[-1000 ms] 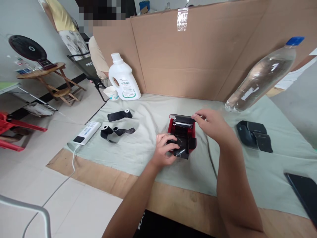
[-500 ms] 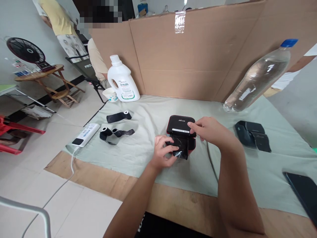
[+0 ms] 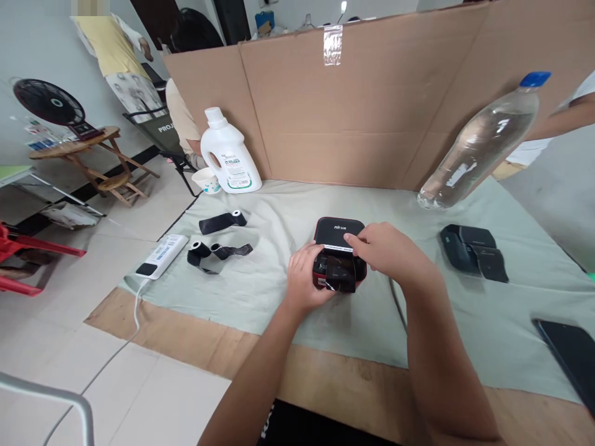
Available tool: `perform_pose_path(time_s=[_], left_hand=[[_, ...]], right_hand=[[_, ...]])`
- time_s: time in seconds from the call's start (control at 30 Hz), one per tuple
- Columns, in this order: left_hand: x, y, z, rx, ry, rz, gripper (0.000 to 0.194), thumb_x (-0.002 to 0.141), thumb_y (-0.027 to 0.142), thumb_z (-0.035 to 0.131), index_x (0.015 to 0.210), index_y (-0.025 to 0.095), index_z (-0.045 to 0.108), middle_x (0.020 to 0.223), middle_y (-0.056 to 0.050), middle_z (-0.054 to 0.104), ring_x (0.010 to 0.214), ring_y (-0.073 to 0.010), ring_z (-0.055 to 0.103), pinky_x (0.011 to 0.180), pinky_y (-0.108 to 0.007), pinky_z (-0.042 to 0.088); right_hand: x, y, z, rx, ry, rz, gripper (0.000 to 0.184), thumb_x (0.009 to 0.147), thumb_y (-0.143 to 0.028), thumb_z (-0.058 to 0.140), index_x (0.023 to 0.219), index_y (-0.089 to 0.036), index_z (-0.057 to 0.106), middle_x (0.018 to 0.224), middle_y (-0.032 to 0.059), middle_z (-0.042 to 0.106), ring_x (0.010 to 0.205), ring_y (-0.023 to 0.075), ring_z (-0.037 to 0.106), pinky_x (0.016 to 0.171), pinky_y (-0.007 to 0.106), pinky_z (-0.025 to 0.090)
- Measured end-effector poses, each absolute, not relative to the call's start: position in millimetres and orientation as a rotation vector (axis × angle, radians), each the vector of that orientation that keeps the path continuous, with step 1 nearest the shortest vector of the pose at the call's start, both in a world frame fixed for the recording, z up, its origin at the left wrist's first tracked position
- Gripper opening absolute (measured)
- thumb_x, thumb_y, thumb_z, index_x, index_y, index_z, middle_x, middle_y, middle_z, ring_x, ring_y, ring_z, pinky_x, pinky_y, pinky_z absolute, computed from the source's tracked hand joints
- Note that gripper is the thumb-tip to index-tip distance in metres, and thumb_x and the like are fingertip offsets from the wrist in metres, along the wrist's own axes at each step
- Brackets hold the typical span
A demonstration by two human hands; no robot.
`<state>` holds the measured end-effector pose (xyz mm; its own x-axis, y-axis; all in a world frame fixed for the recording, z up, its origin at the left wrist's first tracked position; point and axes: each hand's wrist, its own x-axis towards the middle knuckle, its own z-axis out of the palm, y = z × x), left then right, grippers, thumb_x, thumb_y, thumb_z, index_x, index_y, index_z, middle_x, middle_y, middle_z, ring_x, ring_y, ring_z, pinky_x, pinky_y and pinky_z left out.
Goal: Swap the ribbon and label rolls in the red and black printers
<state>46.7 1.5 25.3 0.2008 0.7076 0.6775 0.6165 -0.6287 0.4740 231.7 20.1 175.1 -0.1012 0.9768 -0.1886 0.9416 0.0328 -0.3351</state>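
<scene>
A small black-and-red device, seemingly a label printer (image 3: pixel 320 280), sits on the cloth with its lid (image 3: pixel 335 228) raised. A strip of shiny black film (image 3: pixel 341 274) hangs out over its front. My left hand (image 3: pixel 304 275) grips the body at its left side, thumb low at the front and fingers along the upper edge. With bent fingers, my right hand (image 3: pixel 379 248) holds the right edge of the lid, its thumb on the lid's face. The underside of my right fingers is hidden.
Spools of black ribbon (image 3: pixel 223 221) and a white power strip (image 3: pixel 162 255) lie left. A white jug (image 3: pixel 231 155), paper cup (image 3: pixel 207 181) and cardboard wall (image 3: pixel 334 118) stand behind. Right are a water bottle (image 3: pixel 483 142), a dark device (image 3: pixel 473 248) and a phone (image 3: pixel 564 353).
My left fingers have moved off the black film to the printer's left side. My right hand has shifted slightly left along the lid, and the lid has tilted a little forward.
</scene>
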Motion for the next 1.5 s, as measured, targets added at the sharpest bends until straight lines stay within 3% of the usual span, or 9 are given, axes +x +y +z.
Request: perform_pose_path(time_s=[0.23,0.57,0.7,0.87,1.03,1.2,1.3,1.4,1.5], left_hand=[[48,8,15,2.309,1.205,1.521,0.065,0.073,0.043,0.068,0.132,0.021,0.050,0.120,-0.013,0.066,0.121,-0.0343,0.061,0.099,-0.048,0.048],[50,14,6,2.030,1.014,1.509,0.091,0.077,0.048,0.076,0.152,0.019,0.032,0.155,-0.021,0.039,0.148,-0.0374,0.037,0.121,-0.055,0.036],[50,13,5,1.820,0.983,1.441,0.089,0.085,0.041,0.071,0.158,0.020,0.023,0.162,-0.020,0.033,0.151,-0.0335,0.036,0.124,-0.050,0.035],[34,20,10,1.625,0.944,1.447,0.056,0.098,0.038,0.053,0.149,0.021,0.039,0.153,-0.017,0.051,0.142,-0.0277,0.051,0.114,-0.045,0.047],[-27,59,51,1.673,1.617,1.610,0.024,0.096,0.030,0.049,0.109,0.019,0.066,0.115,-0.011,0.073,0.113,-0.0245,0.067,0.099,-0.041,0.052],[-112,130,93,2.000,2.282,0.745,0.045,0.087,0.015,0.055,0.130,0.022,0.066,0.143,-0.012,0.060,0.129,-0.0324,0.057,0.109,-0.047,0.042],[-143,160,98,1.980,2.269,0.295,0.046,0.081,0.011,0.059,0.123,0.025,0.071,0.136,-0.011,0.066,0.125,-0.0322,0.060,0.105,-0.044,0.045],[-154,166,102,1.983,2.236,0.243,0.032,0.083,0.014,0.060,0.109,0.023,0.077,0.120,-0.011,0.073,0.112,-0.0301,0.066,0.097,-0.038,0.050],[-156,140,117,2.000,2.288,0.538,0.036,0.094,0.025,0.052,0.126,0.022,0.070,0.126,-0.011,0.070,0.107,-0.0264,0.067,0.094,-0.036,0.050]], right_hand=[[222,34,162,-2.011,-2.174,0.406,0.048,0.102,-0.043,0.038,0.076,-0.019,0.070,0.075,0.0128,0.067,0.074,0.0242,0.065,0.063,0.032,0.039],[282,34,154,-1.938,-2.061,0.619,0.054,0.098,-0.059,0.042,0.070,-0.020,0.067,0.066,0.0058,0.068,0.061,0.0199,0.061,0.063,0.032,0.042],[301,28,119,-1.837,-1.981,0.715,0.057,0.091,-0.069,0.050,0.104,-0.020,0.076,0.105,0.0136,0.077,0.095,0.0304,0.071,0.082,0.039,0.052],[292,11,44,-1.219,-1.564,1.126,0.076,0.091,-0.078,0.036,0.148,-0.030,0.052,0.154,0.0110,0.054,0.134,0.0316,0.057,0.098,0.045,0.054],[281,6,-3,-1.297,-1.310,0.906,0.061,0.095,-0.066,0.046,0.135,-0.024,0.062,0.140,0.0143,0.064,0.124,0.0308,0.063,0.105,0.047,0.050],[281,10,1,-1.413,-1.450,0.763,0.051,0.096,-0.060,0.044,0.123,-0.023,0.067,0.130,0.0103,0.070,0.126,0.0293,0.061,0.108,0.044,0.046],[282,12,5,-1.452,-1.469,0.761,0.048,0.097,-0.057,0.043,0.121,-0.023,0.067,0.125,0.0096,0.072,0.119,0.0290,0.064,0.103,0.042,0.049],[281,12,7,-1.470,-1.499,0.767,0.045,0.097,-0.054,0.043,0.119,-0.023,0.068,0.121,0.0097,0.073,0.114,0.0288,0.065,0.100,0.042,0.050],[280,11,8,-1.480,-1.517,0.770,0.044,0.097,-0.053,0.044,0.117,-0.022,0.068,0.118,0.0100,0.074,0.109,0.0283,0.066,0.098,0.041,0.050]])
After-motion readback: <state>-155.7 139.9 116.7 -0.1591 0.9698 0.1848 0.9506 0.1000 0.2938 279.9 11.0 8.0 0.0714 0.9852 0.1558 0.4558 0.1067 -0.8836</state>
